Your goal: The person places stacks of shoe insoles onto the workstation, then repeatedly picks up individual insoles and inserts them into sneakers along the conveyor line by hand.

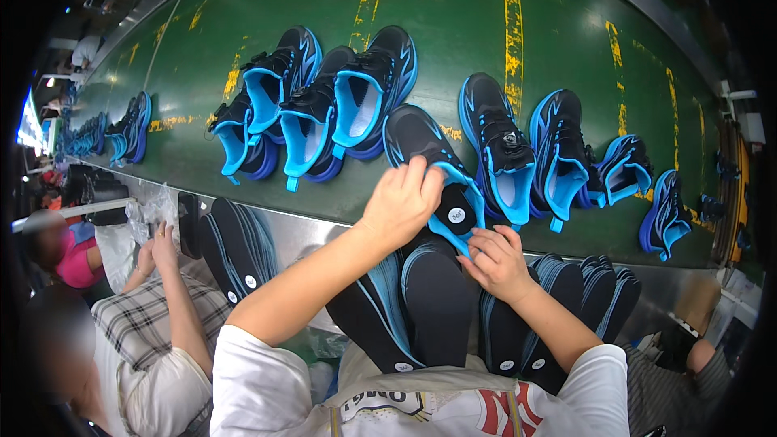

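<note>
The left hand (402, 198) pinches the opening of the black-and-blue shoe (414, 136) by its tongue; the right hand (496, 261) grasps the heel collar. The shoe lies slantwise between them at the green table (453, 8)'s near edge, toe pointing left toward the far edge, heel nearer the right hand, black insole (442, 209) showing inside.
</note>
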Demonstrator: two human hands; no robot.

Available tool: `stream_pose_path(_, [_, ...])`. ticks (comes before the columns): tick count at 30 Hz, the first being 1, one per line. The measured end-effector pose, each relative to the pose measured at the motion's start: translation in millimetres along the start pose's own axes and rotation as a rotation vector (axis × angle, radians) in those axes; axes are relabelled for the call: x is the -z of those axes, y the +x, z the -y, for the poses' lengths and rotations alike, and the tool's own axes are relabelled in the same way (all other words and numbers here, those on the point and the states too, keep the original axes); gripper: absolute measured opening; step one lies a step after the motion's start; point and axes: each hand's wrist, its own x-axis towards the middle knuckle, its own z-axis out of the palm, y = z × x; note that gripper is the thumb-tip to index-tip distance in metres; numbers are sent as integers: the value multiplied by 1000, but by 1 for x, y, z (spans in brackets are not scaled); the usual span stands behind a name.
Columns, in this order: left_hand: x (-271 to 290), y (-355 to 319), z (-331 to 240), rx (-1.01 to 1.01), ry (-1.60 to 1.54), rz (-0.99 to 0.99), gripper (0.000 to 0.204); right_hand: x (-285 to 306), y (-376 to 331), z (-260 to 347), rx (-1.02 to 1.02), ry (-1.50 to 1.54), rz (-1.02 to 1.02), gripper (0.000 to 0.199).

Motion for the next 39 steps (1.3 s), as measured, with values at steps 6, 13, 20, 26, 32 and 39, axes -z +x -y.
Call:
stream_pose_path(6, [-6, 33, 3, -360, 725, 156, 35, -5, 29, -7, 38, -69, 146, 15])
stream_pose_path(13, [-16, 37, -1, -384, 839, 352, 41, -15, 33, -7, -5, -174, 242, 23])
stream_pose_path(20, [-19, 62, -26, -105, 791, 515, 33, -25, 47, 6, -133, -446, 590, 51])
stream_pose_path(26, [32, 80, -6, 103, -139, 149, 26, -31, 74, 5, -396, -457, 1022, 69])
stream_pose_path(32, [114, -14, 121, 453, -449, -394, 38, -15, 56, 6, -373, -127, 534, 34])
stream_pose_path(39, [107, -115, 192, 275, 448, 56, 80, 13, 21, -44, -825, -253, 144, 54])
